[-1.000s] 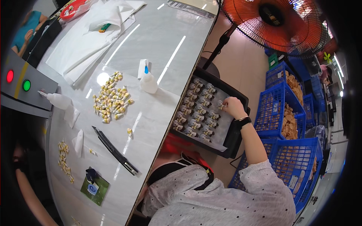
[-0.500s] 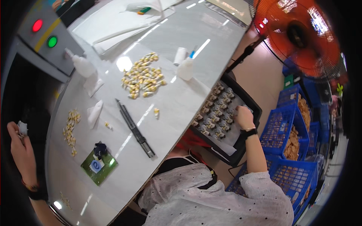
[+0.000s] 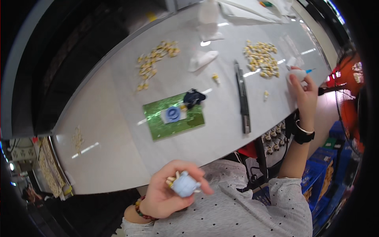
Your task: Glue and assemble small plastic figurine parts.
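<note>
- The left hand [image 3: 167,195] was raised close to the chest, below the near edge of the white table [image 3: 118,130], well apart from everything on it.
- Its fingers were curled shut around a small pale blue part [image 3: 184,185]; a few cream-coloured small pieces [image 3: 172,180] were held in the same grip, beside the blue part.
- The right hand [image 3: 303,91] was stretched out to the far right of the table, its fingers wrapped around a white squeeze bottle [image 3: 297,73] with a blue tip, which pointed away to the right.
- A black watch [image 3: 304,136] sat on the right wrist.
- A green mat [image 3: 158,122] lay on the table in front of the person, with a round blue-and-white part [image 3: 172,114] on it and a dark object [image 3: 193,97] at its far edge.
- A long dark bar [image 3: 243,96] lay to the right of the mat, between the mat and the right hand.
- A heap of cream-coloured pieces [image 3: 261,59] lay near the bottle; a second heap [image 3: 154,63] lay further left.
- A dark tray of small parts [image 3: 274,138] showed partly below the table edge, beside the right forearm.
</note>
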The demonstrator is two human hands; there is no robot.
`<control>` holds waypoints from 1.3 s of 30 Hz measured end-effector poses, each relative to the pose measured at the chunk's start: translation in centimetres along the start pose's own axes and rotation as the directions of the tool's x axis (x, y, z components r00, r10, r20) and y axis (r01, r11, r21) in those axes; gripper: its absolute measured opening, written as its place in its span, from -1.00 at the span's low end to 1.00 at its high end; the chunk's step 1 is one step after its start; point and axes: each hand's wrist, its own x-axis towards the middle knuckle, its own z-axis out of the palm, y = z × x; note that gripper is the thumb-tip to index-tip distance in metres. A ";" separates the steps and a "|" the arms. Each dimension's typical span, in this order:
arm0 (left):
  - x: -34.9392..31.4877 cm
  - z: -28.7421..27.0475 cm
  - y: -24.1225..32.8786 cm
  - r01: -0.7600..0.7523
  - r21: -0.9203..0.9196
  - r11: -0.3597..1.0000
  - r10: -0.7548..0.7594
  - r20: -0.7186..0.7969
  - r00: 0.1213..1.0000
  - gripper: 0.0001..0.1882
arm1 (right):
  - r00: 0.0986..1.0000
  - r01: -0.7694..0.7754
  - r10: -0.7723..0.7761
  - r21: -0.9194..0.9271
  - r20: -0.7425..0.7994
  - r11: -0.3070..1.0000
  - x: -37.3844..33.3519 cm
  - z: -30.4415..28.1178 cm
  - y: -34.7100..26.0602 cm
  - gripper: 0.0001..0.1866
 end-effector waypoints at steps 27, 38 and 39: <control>0.8 -0.7 -2.9 -0.525 -0.188 0.830 0.514 -0.104 0.851 -0.41 | 0.887 -0.220 -0.315 0.908 0.338 0.357 -11.7 10.6 -12.5 -0.69; 0.6 -1.0 -2.4 -0.515 -0.154 0.843 0.498 -0.135 0.857 -0.43 | 0.870 -0.193 -0.334 0.874 0.362 0.445 -12.0 11.1 -12.5 -0.60; 0.6 -1.0 -2.4 -0.501 -0.158 0.851 0.483 -0.140 0.864 -0.44 | 0.883 -0.186 -0.321 0.882 0.344 0.434 -12.1 11.2 -12.4 -0.59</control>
